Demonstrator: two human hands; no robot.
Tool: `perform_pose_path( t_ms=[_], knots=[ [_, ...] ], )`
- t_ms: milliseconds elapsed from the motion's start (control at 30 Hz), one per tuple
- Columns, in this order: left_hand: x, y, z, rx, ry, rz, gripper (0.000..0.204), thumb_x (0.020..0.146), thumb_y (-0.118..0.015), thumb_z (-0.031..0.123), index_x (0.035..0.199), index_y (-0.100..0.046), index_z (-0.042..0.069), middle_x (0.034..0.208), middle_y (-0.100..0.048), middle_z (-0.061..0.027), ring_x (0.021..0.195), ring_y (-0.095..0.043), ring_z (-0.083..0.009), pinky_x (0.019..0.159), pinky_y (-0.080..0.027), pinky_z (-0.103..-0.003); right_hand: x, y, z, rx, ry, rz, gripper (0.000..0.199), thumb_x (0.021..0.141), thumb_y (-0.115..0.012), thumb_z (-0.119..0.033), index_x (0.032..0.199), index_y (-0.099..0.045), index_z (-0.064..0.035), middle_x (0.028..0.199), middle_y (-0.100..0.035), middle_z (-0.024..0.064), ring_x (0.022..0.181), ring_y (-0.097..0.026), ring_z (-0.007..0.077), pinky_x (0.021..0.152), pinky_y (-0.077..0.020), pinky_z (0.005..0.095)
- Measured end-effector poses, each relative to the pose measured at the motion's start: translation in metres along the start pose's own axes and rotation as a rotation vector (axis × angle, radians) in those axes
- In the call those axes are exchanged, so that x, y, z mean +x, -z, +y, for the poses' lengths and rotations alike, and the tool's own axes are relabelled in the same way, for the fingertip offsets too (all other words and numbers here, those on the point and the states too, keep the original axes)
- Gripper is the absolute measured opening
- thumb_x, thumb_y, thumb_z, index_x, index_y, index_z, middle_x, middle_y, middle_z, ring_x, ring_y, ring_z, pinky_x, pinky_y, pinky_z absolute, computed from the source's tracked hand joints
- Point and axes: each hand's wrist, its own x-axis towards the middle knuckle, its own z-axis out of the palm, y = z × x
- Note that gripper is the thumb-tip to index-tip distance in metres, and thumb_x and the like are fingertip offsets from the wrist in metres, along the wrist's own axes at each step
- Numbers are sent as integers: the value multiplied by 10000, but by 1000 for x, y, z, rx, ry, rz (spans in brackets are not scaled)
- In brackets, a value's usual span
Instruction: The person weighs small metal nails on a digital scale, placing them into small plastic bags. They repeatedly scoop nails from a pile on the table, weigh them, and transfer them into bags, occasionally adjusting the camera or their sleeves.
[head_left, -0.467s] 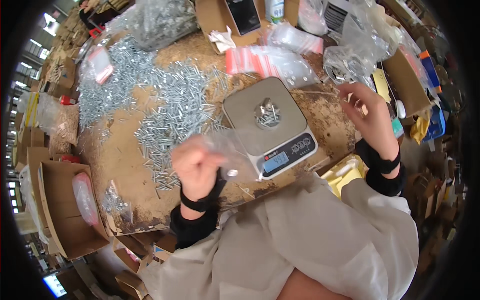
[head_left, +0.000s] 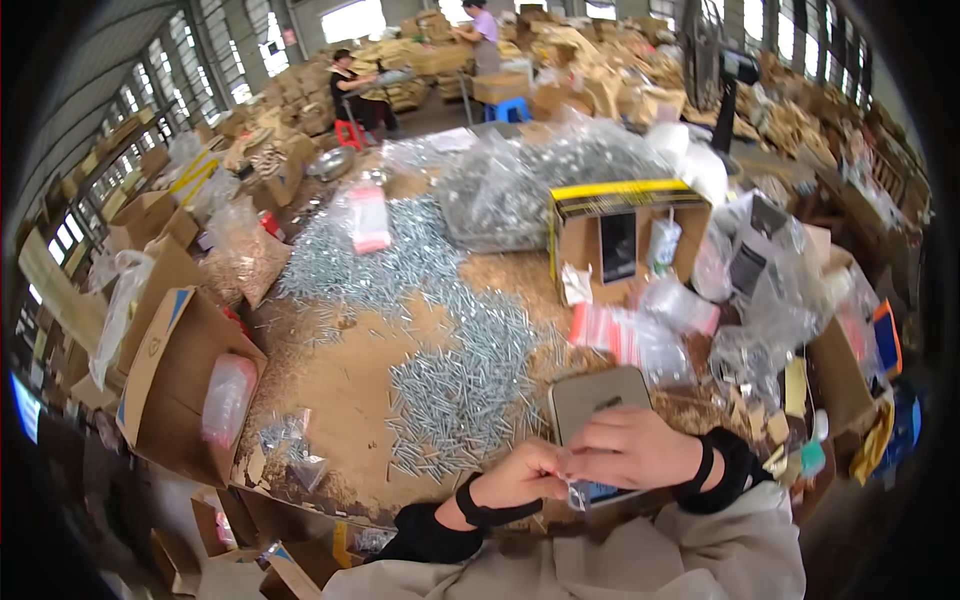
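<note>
My left hand (head_left: 528, 474) and my right hand (head_left: 632, 448) meet low in the middle of the view, both pinching a small clear plastic bag (head_left: 577, 492). They hover over the near end of a small digital scale (head_left: 598, 401), whose steel plate shows just beyond my right hand. Left of the scale a broad pile of silver screws (head_left: 455, 385) spreads over the wooden table (head_left: 340, 395). Both wrists wear black bands.
A stack of red-striped empty bags (head_left: 615, 332) lies behind the scale. An open cardboard box with yellow trim (head_left: 625, 235) and big clear sacks of screws (head_left: 520, 185) stand further back. Open cartons (head_left: 185, 375) sit at the left. Two people work far behind.
My right hand has come in from the right to join the left over the scale. The camera has tilted up, so more of the hall shows.
</note>
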Motion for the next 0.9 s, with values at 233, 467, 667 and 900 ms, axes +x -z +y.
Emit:
perform_pose_path(
  t_ms=[233,467,667,900],
  knots=[
    [-3,-9,-8,-179,176,4,301,990,-644,231,788,-642,7,692,-624,-37,553,-509,-116,539,-402,-280,-18,-10,3,-27,-13,24,184,834,-722,-169,1006,-671,-131,1080,-603,21,1003,-628,247,792,-538,367],
    [-6,-6,-9,-459,385,219,359,1036,-587,281,786,-671,37,646,-585,32,552,-478,-21,491,-339,-211,-22,-8,-3,51,2,44,99,880,-702,-162,960,-655,-127,1117,-635,18,1164,-580,274,973,-492,455],
    [-3,-1,-15,-354,266,223,259,998,-618,248,1144,-644,36,973,-634,-19,878,-564,-58,733,-428,-228,-30,-23,-5,192,18,12,124,890,-663,-132,954,-568,-83,1277,-617,73,1310,-489,338,1105,-379,574],
    [-4,-5,1,-408,266,76,749,736,-875,124,1374,-495,26,1217,-617,-81,1110,-595,-204,969,-475,-375,-32,-15,-7,174,-73,3,217,915,-655,-246,1071,-570,-122,1376,-574,84,1418,-397,366,1156,-260,617]
  ],
)
